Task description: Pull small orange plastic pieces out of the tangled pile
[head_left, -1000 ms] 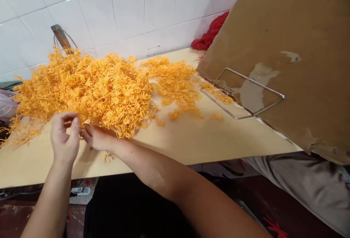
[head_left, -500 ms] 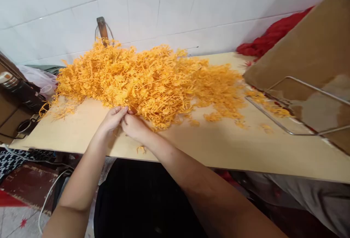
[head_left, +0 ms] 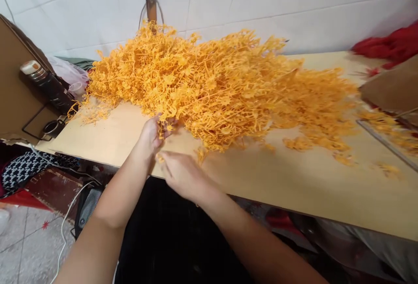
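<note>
A large heap of orange, flower-like plastic sprigs (head_left: 202, 84) covers the back of the pale table (head_left: 277, 184). At the heap's front edge, my left hand (head_left: 153, 135) is closed round an orange sprig (head_left: 166, 126) that hangs over its fingers. Just to the right and nearer to me is my right hand (head_left: 181, 173), slightly blurred. Its fingers are pressed together, with a small orange bit at the fingertips. The two hands are apart.
On the left stand a dark bottle (head_left: 48, 86), a dark mug (head_left: 52, 128) and a cardboard box (head_left: 16, 84). A plastic bag (head_left: 70, 73) lies behind them. At the right are red material (head_left: 392, 45), a cardboard piece (head_left: 392, 88) and a metal rod (head_left: 388, 145).
The view has shifted left and down. My hands, together at the heap's edge before, have separated; the right one has come back toward me. An orange sprig now shows at my left hand.
</note>
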Tool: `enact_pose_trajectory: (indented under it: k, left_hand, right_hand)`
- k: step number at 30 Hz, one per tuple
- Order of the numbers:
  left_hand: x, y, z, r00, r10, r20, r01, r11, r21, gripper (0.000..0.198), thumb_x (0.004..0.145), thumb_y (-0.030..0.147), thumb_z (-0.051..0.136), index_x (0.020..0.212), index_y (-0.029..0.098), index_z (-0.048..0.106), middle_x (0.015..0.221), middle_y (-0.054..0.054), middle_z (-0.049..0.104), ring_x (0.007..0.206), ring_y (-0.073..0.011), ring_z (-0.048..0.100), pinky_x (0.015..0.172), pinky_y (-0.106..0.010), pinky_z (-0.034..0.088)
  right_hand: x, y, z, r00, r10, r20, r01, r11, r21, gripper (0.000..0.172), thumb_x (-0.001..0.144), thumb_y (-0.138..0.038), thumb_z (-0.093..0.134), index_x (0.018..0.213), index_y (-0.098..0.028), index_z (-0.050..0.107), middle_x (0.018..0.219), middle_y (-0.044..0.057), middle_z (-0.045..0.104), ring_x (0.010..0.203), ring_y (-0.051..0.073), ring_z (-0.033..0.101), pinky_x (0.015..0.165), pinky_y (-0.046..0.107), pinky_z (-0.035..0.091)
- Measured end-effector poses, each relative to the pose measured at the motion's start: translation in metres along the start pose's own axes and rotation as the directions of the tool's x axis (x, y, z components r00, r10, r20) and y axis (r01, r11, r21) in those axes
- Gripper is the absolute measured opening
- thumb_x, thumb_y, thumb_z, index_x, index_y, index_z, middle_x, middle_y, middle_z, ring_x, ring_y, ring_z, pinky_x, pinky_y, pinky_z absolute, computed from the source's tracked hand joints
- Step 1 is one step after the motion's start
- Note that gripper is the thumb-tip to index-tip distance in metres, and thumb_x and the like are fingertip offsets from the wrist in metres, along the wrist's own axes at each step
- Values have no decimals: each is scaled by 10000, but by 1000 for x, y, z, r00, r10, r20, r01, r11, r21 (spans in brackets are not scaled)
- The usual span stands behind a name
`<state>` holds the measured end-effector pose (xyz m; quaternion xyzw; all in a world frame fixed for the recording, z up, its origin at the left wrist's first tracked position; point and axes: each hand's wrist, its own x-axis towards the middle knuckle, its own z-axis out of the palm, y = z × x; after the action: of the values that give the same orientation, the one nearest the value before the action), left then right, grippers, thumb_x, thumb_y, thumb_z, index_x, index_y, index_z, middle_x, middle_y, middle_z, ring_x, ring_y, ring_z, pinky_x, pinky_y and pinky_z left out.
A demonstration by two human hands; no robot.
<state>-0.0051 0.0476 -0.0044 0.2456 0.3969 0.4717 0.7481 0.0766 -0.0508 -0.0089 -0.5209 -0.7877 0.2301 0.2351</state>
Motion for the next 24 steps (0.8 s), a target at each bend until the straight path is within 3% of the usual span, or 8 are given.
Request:
enact_pose_trajectory:
  k: [2,4,7,11,15,20,22,24]
  left_hand:
    - [1,1,-4,999,-1,48,1,1000,-4,214,829,192,390,752,120,576,641,-32,633,649,-113,626,694,-225,503]
    - [0,1,-6,991,-83,106,82,996,19,298,858,199,330,722,102,577,640,-60,639,645,-131,628,674,-247,504]
    - [-3,0,-7,964,-160,210,162,987,9,388,896,245,276,709,96,581,702,-87,668,675,-146,641,686,-270,504]
    - [-9,-3,-3,953,-139,268,145,989,0,392,907,260,278,661,122,550,752,-87,680,730,-145,648,727,-269,490]
    - [-14,-7,4,976,-117,183,97,989,114,324,882,251,356,627,129,514,606,-52,626,520,-119,571,544,-237,451]
    - [-16,-9,9,995,-15,101,-1,988,154,229,847,221,434,648,132,504,583,-18,603,445,-86,502,455,-198,374]
    - [-15,-9,8,996,-21,84,11,992,126,218,851,218,419,666,137,502,574,-15,595,468,-96,521,455,-198,370]
    - [-13,-9,8,998,-42,42,37,994,98,246,861,208,380,648,142,483,533,-14,569,476,-103,533,461,-198,373]
  right_hand:
    - [-6,-1,2,999,-46,-4,46,990,137,210,847,-249,334,850,-170,528,832,76,601,762,169,571,720,321,441]
    - [-6,6,0,993,98,-60,-63,898,436,223,852,-308,311,875,-177,490,800,46,555,639,124,541,601,285,459]
    - [0,22,-10,916,399,43,-266,524,809,207,795,-362,389,912,-196,426,803,-6,482,490,60,471,425,219,409]
    - [4,26,-23,882,424,205,-318,215,923,343,582,-243,595,870,-205,413,814,-42,474,483,32,466,392,174,347]
    - [10,20,-21,890,339,306,-328,9,945,349,602,-348,640,828,-206,414,686,-65,448,428,7,357,368,137,192]
    - [24,22,-10,880,398,260,-319,91,943,363,676,-479,602,772,-214,374,539,-92,342,376,12,211,371,150,107]
    - [23,25,-5,900,403,168,-276,226,934,319,736,-493,524,747,-212,373,520,-87,316,377,29,194,372,171,111]
    - [16,27,1,939,345,18,-186,462,867,299,804,-473,430,691,-202,374,527,-68,309,402,46,220,387,195,155]
